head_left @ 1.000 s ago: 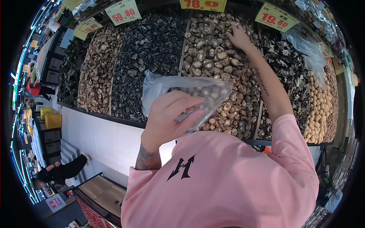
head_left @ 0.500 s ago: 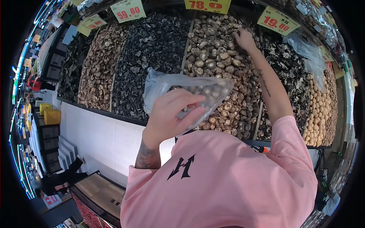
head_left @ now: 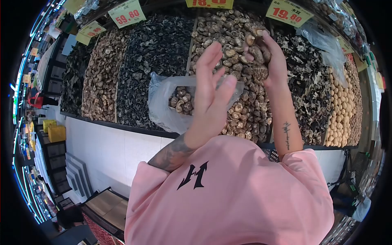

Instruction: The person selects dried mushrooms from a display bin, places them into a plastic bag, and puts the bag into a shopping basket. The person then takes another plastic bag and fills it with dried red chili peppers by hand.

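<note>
While right fingers (head_left: 274, 45) curl around mushrooms (head_left: 260, 56), left fingers (head_left: 209, 56) stand apart near bag (head_left: 160, 103).

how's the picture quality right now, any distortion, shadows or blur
Head view: strong fisheye curvature bows the bins' dark front edge, with the corners black; head view: soft shadows cross the pink shirt; head view: the mushrooms in the right hand look fairly sharp, but the small far-left background is hard to read.
</note>
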{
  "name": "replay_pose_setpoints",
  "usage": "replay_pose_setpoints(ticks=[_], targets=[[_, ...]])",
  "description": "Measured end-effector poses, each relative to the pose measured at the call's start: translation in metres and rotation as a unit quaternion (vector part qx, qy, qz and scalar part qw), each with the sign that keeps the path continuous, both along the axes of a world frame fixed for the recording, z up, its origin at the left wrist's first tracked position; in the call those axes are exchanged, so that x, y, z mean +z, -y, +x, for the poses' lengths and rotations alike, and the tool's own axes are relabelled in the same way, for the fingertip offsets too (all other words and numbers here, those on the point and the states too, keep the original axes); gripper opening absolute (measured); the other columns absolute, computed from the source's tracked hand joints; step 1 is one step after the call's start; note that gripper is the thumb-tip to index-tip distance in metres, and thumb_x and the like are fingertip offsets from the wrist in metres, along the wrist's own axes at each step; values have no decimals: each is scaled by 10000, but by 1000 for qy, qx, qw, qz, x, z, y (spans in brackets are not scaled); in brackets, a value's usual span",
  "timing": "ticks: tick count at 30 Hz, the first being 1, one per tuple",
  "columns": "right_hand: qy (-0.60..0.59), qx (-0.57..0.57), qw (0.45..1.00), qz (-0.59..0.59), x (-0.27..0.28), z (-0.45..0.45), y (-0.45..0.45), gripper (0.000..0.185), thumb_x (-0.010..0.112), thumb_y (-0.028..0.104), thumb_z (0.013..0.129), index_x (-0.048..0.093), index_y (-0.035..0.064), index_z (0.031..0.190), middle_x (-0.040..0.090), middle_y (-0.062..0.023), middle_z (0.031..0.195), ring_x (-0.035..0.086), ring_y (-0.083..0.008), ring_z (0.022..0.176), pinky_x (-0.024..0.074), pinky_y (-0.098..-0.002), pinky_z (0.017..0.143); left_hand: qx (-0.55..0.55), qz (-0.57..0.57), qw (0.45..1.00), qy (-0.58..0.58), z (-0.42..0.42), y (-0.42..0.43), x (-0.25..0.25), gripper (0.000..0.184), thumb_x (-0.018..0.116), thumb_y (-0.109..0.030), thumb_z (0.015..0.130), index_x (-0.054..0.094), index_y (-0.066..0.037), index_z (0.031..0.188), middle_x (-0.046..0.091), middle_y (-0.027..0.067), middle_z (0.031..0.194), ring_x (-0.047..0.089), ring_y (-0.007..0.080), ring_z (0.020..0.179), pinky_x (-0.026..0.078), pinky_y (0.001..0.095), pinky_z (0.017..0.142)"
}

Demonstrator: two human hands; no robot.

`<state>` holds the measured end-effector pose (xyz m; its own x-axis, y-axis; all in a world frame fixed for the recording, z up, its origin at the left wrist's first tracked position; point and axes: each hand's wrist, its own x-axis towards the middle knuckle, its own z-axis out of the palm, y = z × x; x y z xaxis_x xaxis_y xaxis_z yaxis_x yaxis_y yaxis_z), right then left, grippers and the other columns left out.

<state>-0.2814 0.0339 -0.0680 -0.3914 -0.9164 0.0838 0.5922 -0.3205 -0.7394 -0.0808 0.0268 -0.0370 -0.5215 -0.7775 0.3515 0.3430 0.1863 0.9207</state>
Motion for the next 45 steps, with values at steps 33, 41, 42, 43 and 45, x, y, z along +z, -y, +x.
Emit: replay_pose_setpoints(ticks=[33, 41, 42, 43, 45], targets=[[-66, -45, 996, 40, 33, 75, -86, 259, 511, 265, 1024, 560, 25, 1110, 613, -32, 824, 558, -91, 571, 447, -246, 458, -11, -245, 962, 117, -1, 1, -3, 431, 676, -78, 891, 588, 12, 1303, 696, 156, 1061, 691, 210, 870, 532, 309, 817], [-142, -80, 987, -16, 40, 82, -98, 316, 572, 233, 997, 547, 30, 1238, 640, -38, 974, 585, -63, 739, 480, -214, 567, 11, -311, 945, 95, 9, -8, 15, 480, 779, -81, 812, 620, 37, 1249, 682, 169, 1156, 671, 225, 1011, 517, 303, 876], [-142, -78, 987, -16, 40, 82, -98, 316, 572, 233, 997, 547, 30, 1238, 640, -38, 974, 585, -63, 739, 480, -214, 567, 4, -314, 943, 112, 11, -9, 17, 497, 777, -69, 819, 601, 67, 1264, 667, 174, 1206, 651, 201, 1070, 498, 293, 926], [-157, -94, 983, -28, 39, 83, -98, 316, 574, 225, 995, 544, 25, 1239, 645, -41, 997, 593, -65, 765, 486, -212, 584, 5, -313, 943, 112, 12, -11, 18, 497, 777, -69, 819, 601, 67, 1264, 667, 174, 1206, 651, 201, 1070, 498, 293, 926], [-171, -107, 979, -39, 38, 84, -99, 317, 576, 216, 993, 542, 20, 1239, 649, -45, 1019, 601, -66, 791, 493, -210, 601, 31, -324, 940, 103, 12, -13, 19, 460, 788, -58, 777, 653, -1, 1213, 696, 166, 1121, 684, 271, 993, 535, 316, 845]])
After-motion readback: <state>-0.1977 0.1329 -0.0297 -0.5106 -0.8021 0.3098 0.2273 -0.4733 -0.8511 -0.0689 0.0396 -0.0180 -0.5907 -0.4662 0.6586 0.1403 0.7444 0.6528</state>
